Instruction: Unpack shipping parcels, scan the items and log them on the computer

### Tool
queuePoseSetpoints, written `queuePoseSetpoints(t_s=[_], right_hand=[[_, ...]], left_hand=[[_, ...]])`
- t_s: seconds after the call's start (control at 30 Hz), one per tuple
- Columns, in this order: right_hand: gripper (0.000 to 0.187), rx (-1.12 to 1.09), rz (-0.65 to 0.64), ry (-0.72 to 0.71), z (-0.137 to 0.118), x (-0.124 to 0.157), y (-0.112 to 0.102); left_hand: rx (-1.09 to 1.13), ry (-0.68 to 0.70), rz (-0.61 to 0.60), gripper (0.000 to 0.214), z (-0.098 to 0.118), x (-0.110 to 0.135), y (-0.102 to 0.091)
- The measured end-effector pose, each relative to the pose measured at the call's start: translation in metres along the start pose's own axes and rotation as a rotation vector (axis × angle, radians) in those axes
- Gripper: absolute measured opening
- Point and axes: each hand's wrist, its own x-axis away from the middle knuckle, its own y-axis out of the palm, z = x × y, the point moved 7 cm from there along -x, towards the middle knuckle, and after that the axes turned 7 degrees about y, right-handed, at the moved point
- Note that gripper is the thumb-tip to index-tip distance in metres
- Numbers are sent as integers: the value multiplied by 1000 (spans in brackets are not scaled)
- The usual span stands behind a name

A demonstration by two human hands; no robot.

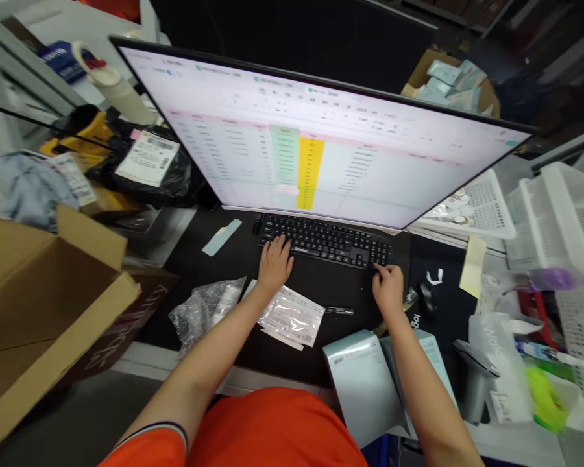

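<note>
My left hand (pixel 275 264) rests with its fingers outstretched on the lower left keys of a black keyboard (pixel 321 239). At the keyboard's right end, my right hand (pixel 388 288) reaches the number keys with its index finger extended and the other fingers loosely bent; it holds nothing. Behind the keyboard stands a large monitor (pixel 243 155) showing a spreadsheet with a green and a yellow column. A clear plastic packet with a printed label (pixel 294 314) lies below my left hand, partly behind the wrist. Under my right forearm are light-blue boxes (pixel 363 370).
An open cardboard box (pixel 90 318) stands at the left, beside crumpled bubble wrap (pixel 207 308). To the right are a black mouse (pixel 427 298), a handheld scanner (pixel 474 383) and white plastic baskets (pixel 559 214). A labelled black parcel (pixel 182 172) sits left of the monitor.
</note>
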Motion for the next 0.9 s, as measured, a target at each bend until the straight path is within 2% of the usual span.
queuePoseSetpoints(t_s=[0.17,0.47,0.6,0.73,0.83,0.9], right_hand=[[42,-32,24,-8,9,7,8],[37,-52,-63,-148,-42,13,15],[38,-26,-75,-158,-42,19,12],[43,-14,-157,-193,-49,30,18],[47,-21,-201,-173,-60,34,24],[49,-20,-191,-146,-59,32,19]], left_hand=[[-57,1,-21,49,2,2,-1],[-63,-55,-19,51,3,3,-6],[-56,-57,-18,51,2,4,-6],[-53,-49,-8,52,2,4,-4],[-59,-42,1,52,2,3,-3],[-66,-41,4,52,2,3,-2]])
